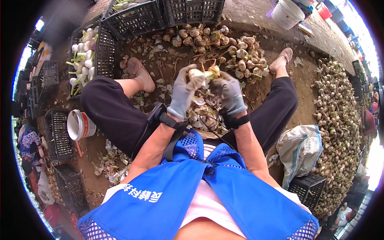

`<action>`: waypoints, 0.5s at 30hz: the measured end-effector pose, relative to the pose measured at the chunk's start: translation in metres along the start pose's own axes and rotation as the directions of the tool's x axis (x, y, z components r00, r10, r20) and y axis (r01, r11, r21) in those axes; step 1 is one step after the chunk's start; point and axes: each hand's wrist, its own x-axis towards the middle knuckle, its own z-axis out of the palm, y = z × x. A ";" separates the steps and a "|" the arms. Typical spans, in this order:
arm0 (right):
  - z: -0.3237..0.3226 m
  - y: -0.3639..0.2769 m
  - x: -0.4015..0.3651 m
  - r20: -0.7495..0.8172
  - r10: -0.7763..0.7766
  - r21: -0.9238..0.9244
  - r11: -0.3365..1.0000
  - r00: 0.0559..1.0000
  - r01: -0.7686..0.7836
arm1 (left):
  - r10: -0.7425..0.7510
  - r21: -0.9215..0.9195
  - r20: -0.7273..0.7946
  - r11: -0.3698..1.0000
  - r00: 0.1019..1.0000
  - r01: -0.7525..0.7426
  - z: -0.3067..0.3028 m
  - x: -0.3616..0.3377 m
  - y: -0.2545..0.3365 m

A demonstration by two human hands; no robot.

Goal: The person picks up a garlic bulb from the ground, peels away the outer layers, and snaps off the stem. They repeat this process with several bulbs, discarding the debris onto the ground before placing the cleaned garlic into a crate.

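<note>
Between my gloved hands is a garlic bulb (197,75), pale and partly peeled, its yellowish stem end and torn outer skin pointing right. My left hand (185,90) is closed around the bulb. Beside the stem end, my right hand (230,92) has curled fingers, somewhat blurred; what they pinch is hidden. Shed garlic skins (200,102) litter the ground below both hands. Just beyond lies a heap of unpeeled garlic bulbs (246,58), with more bulbs (198,38) farther off.
A black crate (106,50) at left holds cleaned white garlic. More crates (192,12) stand ahead. A white bucket (86,125) sits by my left knee. To the right are a woven sack (300,150) and a long pile of garlic (336,132). Another person (344,216) is at far right.
</note>
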 end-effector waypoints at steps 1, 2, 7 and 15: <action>-0.010 -0.001 0.006 -0.108 -0.056 0.015 0.998 0.993 0.058 | -0.216 0.055 -0.123 0.973 0.969 0.224 -0.007 0.002 0.002; -0.026 -0.002 0.013 -0.215 -0.109 0.022 0.993 0.970 0.117 | -0.409 0.078 -0.253 0.895 0.877 0.440 -0.010 0.004 0.005; -0.067 -0.008 0.025 -0.644 0.005 0.100 0.992 0.765 0.078 | -0.440 -0.015 -0.437 0.876 0.785 0.482 -0.026 0.016 -0.006; -0.008 0.011 0.008 0.144 0.140 0.044 0.988 0.980 -0.148 | -0.182 -0.008 -0.169 0.983 0.969 0.183 -0.015 0.013 -0.004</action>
